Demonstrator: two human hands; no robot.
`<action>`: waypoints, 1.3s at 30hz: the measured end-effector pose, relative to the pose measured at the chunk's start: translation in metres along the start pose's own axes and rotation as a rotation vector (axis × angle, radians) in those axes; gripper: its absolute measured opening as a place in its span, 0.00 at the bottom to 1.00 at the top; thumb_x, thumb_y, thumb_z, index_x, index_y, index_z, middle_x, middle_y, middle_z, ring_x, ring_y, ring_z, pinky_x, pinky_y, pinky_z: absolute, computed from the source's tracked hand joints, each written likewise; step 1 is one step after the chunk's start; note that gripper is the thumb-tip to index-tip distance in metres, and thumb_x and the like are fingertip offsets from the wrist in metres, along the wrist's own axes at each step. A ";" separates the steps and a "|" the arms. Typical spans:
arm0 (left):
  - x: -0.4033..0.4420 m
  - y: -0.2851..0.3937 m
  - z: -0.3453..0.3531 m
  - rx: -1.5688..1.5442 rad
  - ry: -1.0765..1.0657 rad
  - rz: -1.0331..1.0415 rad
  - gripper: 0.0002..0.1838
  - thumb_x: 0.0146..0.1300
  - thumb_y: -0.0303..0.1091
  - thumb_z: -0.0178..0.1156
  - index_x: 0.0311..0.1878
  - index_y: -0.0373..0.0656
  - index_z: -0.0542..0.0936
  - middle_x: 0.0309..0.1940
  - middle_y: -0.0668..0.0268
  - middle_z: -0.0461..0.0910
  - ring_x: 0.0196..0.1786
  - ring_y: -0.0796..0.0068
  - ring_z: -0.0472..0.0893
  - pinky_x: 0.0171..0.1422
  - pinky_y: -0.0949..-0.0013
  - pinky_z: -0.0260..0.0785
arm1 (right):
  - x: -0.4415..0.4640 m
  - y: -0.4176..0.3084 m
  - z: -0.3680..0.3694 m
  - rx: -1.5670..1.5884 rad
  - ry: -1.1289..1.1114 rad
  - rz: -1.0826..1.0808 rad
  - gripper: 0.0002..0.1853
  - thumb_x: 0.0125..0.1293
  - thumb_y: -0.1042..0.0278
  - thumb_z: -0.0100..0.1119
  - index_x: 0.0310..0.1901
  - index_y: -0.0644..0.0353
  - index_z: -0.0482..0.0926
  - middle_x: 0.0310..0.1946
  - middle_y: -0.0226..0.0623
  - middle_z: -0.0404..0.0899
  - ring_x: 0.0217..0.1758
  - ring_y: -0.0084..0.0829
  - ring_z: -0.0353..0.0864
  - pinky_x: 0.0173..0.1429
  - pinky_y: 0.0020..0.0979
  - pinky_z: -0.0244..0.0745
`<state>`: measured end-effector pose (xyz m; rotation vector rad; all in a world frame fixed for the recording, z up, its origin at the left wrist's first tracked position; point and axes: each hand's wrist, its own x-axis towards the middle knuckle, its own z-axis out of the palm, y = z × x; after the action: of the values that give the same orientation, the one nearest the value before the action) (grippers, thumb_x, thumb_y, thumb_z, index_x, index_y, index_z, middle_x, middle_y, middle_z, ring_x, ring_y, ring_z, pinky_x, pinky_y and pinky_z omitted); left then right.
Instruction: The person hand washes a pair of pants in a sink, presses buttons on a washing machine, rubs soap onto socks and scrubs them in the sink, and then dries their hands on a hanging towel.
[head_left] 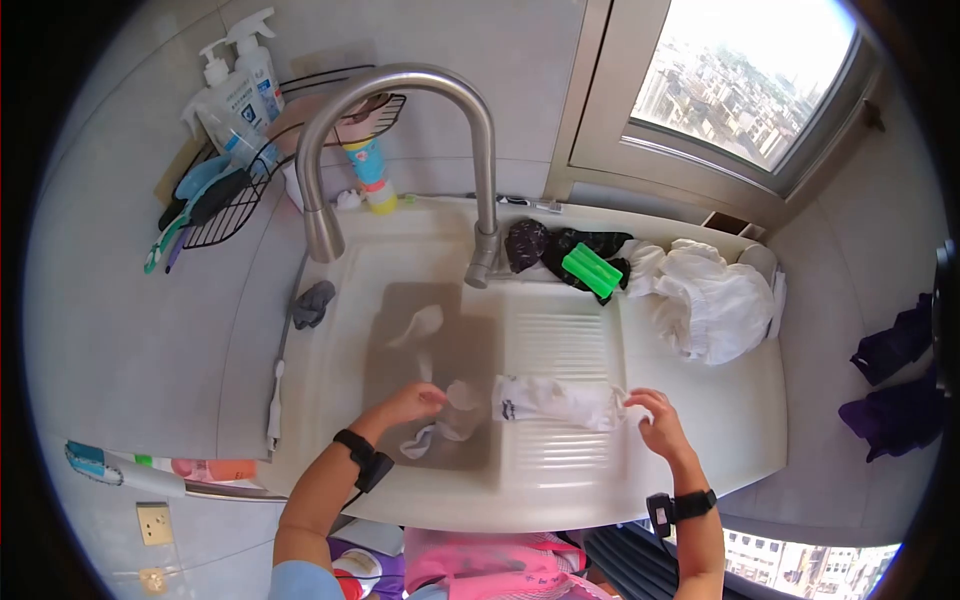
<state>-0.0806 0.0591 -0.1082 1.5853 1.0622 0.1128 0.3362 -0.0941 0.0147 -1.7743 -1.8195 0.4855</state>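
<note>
Crosswise lies white sock (560, 402), marked end leftward; right hand (662, 425) loosely spread, left hand (412, 402) unclear

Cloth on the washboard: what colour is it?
The cloth is white, with dark marks at its left end; seen in the head view.

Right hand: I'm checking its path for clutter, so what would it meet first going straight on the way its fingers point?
Most likely the white sock on the washboard: one end lies right by the right hand, though depth leaves any contact unclear.
</note>
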 end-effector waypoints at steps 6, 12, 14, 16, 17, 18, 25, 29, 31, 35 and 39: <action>0.044 -0.039 -0.015 0.630 0.078 -0.063 0.15 0.47 0.31 0.58 0.42 0.46 0.77 0.37 0.52 0.76 0.44 0.58 0.76 0.47 0.64 0.68 | -0.006 -0.024 0.019 0.150 -0.020 0.301 0.13 0.47 0.85 0.46 0.34 0.60 0.76 0.35 0.42 0.74 0.35 0.36 0.76 0.37 0.29 0.73; 0.060 -0.003 0.045 0.673 0.069 0.216 0.16 0.48 0.34 0.56 0.43 0.49 0.77 0.38 0.54 0.77 0.44 0.58 0.76 0.47 0.62 0.68 | 0.003 -0.064 0.053 0.247 -0.182 0.224 0.08 0.52 0.81 0.49 0.34 0.60 0.75 0.34 0.40 0.74 0.36 0.37 0.75 0.37 0.30 0.73; 0.066 -0.006 0.051 0.816 0.004 0.090 0.14 0.50 0.35 0.55 0.42 0.47 0.78 0.37 0.55 0.77 0.43 0.59 0.76 0.47 0.63 0.69 | 0.008 -0.076 0.058 0.234 -0.244 0.210 0.07 0.54 0.79 0.51 0.35 0.59 0.75 0.35 0.40 0.74 0.36 0.38 0.75 0.39 0.31 0.72; 0.073 0.000 0.033 0.874 -0.090 -0.082 0.12 0.51 0.35 0.54 0.39 0.46 0.79 0.35 0.57 0.78 0.42 0.60 0.77 0.46 0.64 0.69 | 0.014 -0.081 0.061 0.241 -0.260 0.184 0.07 0.54 0.78 0.51 0.34 0.59 0.75 0.35 0.39 0.74 0.36 0.38 0.75 0.40 0.31 0.72; 0.080 -0.009 0.023 0.887 -0.150 0.017 0.11 0.50 0.36 0.55 0.36 0.44 0.79 0.33 0.57 0.78 0.40 0.61 0.77 0.44 0.64 0.69 | 0.017 -0.081 0.062 0.256 -0.272 0.180 0.08 0.54 0.78 0.51 0.36 0.59 0.76 0.36 0.38 0.75 0.37 0.37 0.76 0.40 0.31 0.71; 0.088 -0.025 0.010 0.903 -0.212 0.112 0.10 0.49 0.37 0.56 0.32 0.43 0.80 0.30 0.58 0.79 0.38 0.62 0.77 0.42 0.64 0.68 | 0.021 -0.082 0.065 0.284 -0.268 0.186 0.08 0.54 0.78 0.51 0.37 0.59 0.76 0.37 0.38 0.75 0.37 0.35 0.76 0.40 0.30 0.72; 0.005 0.071 -0.046 -0.575 -0.188 -0.034 0.14 0.54 0.35 0.52 0.37 0.34 0.78 0.36 0.59 0.78 0.41 0.68 0.76 0.47 0.68 0.65 | 0.067 -0.116 0.127 0.594 -0.284 0.088 0.16 0.54 0.75 0.53 0.47 0.60 0.73 0.44 0.40 0.73 0.48 0.35 0.72 0.49 0.29 0.70; -0.049 0.139 -0.068 -0.990 -0.267 0.168 0.20 0.55 0.37 0.50 0.44 0.30 0.74 0.45 0.51 0.75 0.49 0.58 0.74 0.55 0.63 0.63 | 0.088 -0.127 0.168 0.451 -0.195 -0.155 0.18 0.54 0.71 0.55 0.48 0.62 0.71 0.44 0.43 0.73 0.49 0.35 0.71 0.51 0.29 0.68; -0.061 0.141 -0.078 -1.093 -0.183 0.197 0.21 0.57 0.38 0.46 0.45 0.29 0.73 0.46 0.50 0.74 0.51 0.58 0.73 0.58 0.62 0.61 | 0.099 -0.137 0.169 0.418 -0.224 -0.047 0.19 0.54 0.70 0.55 0.49 0.61 0.71 0.44 0.42 0.73 0.48 0.33 0.72 0.49 0.28 0.69; -0.070 0.116 -0.085 -1.055 0.235 0.174 0.15 0.56 0.35 0.50 0.40 0.32 0.74 0.39 0.57 0.76 0.44 0.65 0.76 0.49 0.67 0.67 | 0.108 -0.147 0.161 0.924 -0.437 0.352 0.13 0.57 0.65 0.53 0.43 0.60 0.73 0.37 0.37 0.72 0.39 0.26 0.71 0.40 0.25 0.69; -0.053 0.081 -0.051 -0.232 0.724 0.231 0.14 0.47 0.32 0.62 0.36 0.38 0.73 0.32 0.64 0.75 0.36 0.74 0.74 0.41 0.74 0.67 | 0.110 -0.147 0.175 1.239 -0.365 0.580 0.12 0.61 0.61 0.50 0.38 0.60 0.72 0.33 0.31 0.70 0.33 0.22 0.69 0.34 0.23 0.68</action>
<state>-0.0959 0.0673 -0.0003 1.4723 1.3395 0.9906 0.1151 0.0256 -0.0192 -1.2411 -0.7045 1.7664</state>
